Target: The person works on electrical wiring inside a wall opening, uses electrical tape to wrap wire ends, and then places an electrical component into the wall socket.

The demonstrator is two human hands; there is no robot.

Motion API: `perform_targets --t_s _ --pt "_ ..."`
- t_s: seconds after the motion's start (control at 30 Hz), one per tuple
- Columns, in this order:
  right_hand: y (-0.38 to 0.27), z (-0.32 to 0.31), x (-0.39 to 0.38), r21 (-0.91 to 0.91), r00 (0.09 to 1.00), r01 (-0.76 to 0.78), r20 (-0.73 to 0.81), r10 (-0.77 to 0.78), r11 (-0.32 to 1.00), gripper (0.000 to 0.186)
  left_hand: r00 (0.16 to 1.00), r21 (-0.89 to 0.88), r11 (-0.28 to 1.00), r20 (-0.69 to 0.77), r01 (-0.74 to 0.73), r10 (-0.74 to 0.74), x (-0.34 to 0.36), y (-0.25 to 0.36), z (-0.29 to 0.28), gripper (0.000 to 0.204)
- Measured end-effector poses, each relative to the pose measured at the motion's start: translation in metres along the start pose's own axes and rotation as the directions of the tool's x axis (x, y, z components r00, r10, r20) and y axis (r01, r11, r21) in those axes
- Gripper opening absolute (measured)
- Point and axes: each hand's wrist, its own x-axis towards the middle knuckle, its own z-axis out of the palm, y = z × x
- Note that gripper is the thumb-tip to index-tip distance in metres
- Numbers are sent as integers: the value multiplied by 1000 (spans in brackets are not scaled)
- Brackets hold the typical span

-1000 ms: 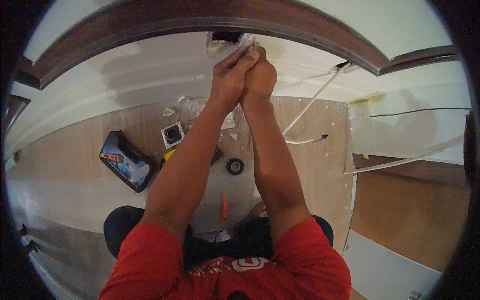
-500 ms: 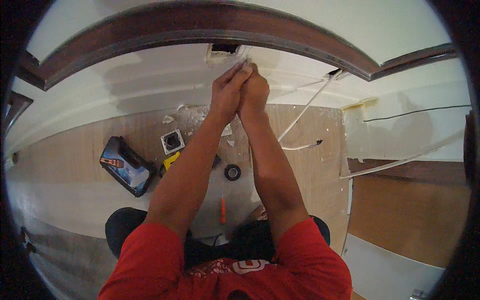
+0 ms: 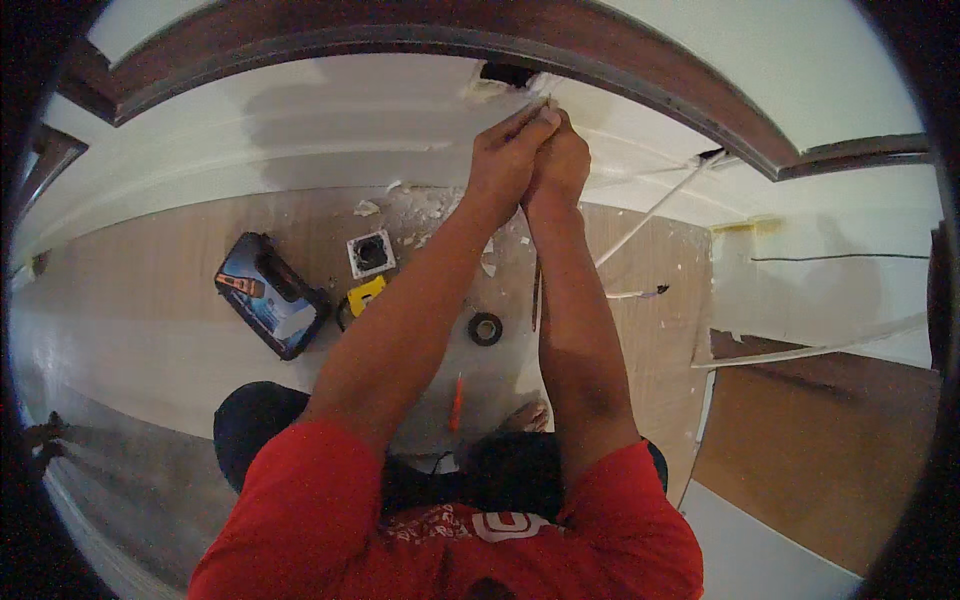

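Head view: your left forearm (image 3: 400,320) part-hides a boxy yellow object (image 3: 367,296); your left hand (image 3: 505,160) and right hand (image 3: 563,165) meet, I cannot tell on what, near a ragged dark hole (image 3: 506,75) that glossy brown wooden trim (image 3: 430,28) partly covers.

The left hand (image 3: 503,165) and right hand (image 3: 560,165) crowd the near side of the hole (image 3: 508,75); floor (image 3: 130,290) left of the case (image 3: 270,295) offers passage (a white cable (image 3: 648,218) slants across rightward).

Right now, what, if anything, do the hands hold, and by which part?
Cannot be told: the left hand and right hand are together near the wall opening; anything between them is too small or hidden.
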Motion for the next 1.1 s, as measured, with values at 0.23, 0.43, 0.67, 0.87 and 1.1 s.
perform_targets --t_s 0.23,0.43,0.67,0.87,1.1 --pt "-4 -11 6 13 992 79 -102 -77 997 27 999 34 998 2 -49 49 -2 5 6 45" --pt "-1 -19 8 35 986 92 -146 -86 995 27 999 -19 1000 43 5 -4 -5 11 20 46" --pt "-4 -25 11 -52 966 229 -111 -234 972 26 999 15 999 8 -40 40 -3 19 21 39" --pt "-20 -45 6 221 974 223 -6 -227 949 27 998 670 740 40 -66 53 -10 36 26 39" --pt "-4 -31 11 83 976 214 -59 -209 973 24 982 607 784 -32 -128 185 8 24 34 41"
